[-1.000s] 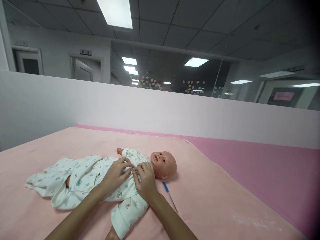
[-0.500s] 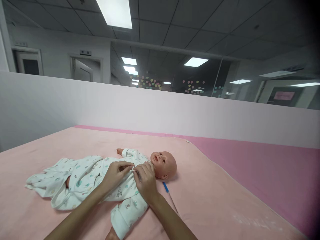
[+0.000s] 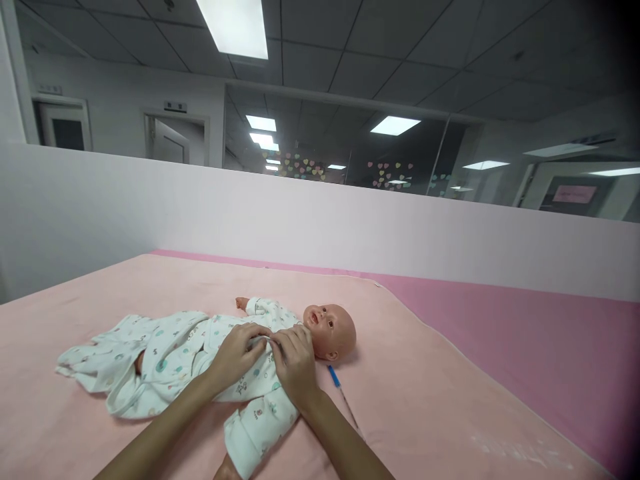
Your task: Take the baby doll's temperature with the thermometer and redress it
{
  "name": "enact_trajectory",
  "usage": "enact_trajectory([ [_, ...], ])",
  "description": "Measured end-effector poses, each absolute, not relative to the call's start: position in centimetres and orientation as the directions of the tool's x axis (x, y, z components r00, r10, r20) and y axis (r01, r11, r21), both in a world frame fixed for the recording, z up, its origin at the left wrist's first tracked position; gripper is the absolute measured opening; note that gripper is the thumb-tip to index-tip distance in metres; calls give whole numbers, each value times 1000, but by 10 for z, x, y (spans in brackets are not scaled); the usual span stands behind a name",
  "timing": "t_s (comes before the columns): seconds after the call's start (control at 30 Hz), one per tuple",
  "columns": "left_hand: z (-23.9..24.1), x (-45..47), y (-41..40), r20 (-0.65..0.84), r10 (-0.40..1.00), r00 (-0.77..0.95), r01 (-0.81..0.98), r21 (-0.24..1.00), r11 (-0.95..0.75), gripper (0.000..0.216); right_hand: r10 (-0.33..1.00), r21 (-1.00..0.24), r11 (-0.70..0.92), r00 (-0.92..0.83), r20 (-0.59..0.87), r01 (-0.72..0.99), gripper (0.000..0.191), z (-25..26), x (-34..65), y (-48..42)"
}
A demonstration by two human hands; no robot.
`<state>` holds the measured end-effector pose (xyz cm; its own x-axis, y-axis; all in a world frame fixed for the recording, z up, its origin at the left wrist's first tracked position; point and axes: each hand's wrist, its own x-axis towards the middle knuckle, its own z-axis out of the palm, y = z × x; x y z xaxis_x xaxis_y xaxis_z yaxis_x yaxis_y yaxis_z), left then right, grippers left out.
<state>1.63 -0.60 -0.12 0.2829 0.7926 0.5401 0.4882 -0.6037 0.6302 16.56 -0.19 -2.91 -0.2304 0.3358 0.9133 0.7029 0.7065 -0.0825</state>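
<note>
A baby doll (image 3: 333,330) lies on its back on a pale pink blanket (image 3: 425,400), head to the right. It wears a white romper (image 3: 170,353) printed with small coloured shapes, its legs part loose and open at the left. My left hand (image 3: 235,353) and my right hand (image 3: 296,363) meet on the doll's chest just below the chin. Both pinch the front edges of the romper there. The fingertips touch each other over the fabric.
A thin blue-tipped pen-like stick (image 3: 340,393) lies on the blanket right of my right wrist. A darker pink sheet (image 3: 525,347) shows beyond the blanket's right edge. A white partition wall (image 3: 300,220) closes off the far side.
My hands have stayed on the doll's chest, with the fingers drawn closer together on the romper's front. The view shifted slightly.
</note>
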Motion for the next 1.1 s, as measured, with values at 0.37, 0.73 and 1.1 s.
enact_trajectory([
  [0.37,0,17,-7,543,796,267,514,618,-595,18,381,-163,739,-207,901,653,17,-27,166,-4],
  [0.73,0,18,-10,639,718,276,599,470,-648,17,396,-189,684,-140,908,704,15,-24,165,-4],
  [1.1,8,6,-6,542,743,394,631,428,-647,19,402,-182,679,-152,903,711,23,-27,167,-1],
])
